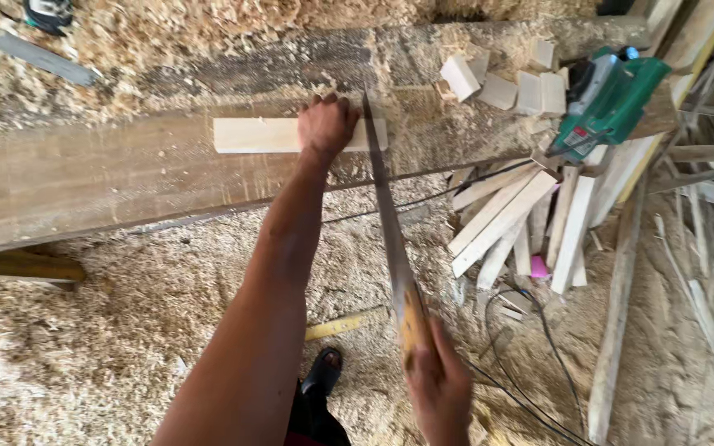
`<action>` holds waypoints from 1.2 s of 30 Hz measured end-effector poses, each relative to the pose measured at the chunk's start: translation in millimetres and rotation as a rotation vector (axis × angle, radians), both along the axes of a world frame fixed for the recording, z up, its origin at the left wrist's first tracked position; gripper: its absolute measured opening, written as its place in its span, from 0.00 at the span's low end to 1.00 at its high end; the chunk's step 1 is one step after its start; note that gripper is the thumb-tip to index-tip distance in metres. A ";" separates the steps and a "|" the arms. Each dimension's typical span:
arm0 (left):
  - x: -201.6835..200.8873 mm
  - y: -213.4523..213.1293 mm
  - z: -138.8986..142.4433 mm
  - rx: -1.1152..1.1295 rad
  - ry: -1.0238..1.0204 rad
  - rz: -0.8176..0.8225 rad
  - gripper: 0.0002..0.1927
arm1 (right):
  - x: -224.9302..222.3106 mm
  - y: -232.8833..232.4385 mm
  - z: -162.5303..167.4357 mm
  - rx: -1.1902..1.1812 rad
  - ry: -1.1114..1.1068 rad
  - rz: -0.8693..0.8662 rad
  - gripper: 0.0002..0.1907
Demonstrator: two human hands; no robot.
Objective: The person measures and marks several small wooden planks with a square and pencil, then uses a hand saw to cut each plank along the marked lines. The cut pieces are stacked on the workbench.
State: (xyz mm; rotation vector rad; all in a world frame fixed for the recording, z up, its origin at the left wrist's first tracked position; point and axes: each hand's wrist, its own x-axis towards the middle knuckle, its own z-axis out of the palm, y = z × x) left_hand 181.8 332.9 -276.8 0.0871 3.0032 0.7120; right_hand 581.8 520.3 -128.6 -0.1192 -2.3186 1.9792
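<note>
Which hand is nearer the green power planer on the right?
Right. The right hand grips the handsaw's yellow handle, well below the green power planer; the left hand presses the pale wooden strip, farther away to the planer's left.

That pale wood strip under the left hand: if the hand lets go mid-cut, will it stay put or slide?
The strip looks short, thin and probably light, so it would likely shift under the saw. It lies flat on the wide plank, so tipping or rolling seems unlikely. Sawdust on the plank may make it slip more easily; the left hand pins it now.
</note>
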 end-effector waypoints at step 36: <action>-14.3 3.3 -11.2 0.053 -0.086 0.011 0.21 | -110.7 -4.2 -66.9 0.417 -0.152 -0.064 0.25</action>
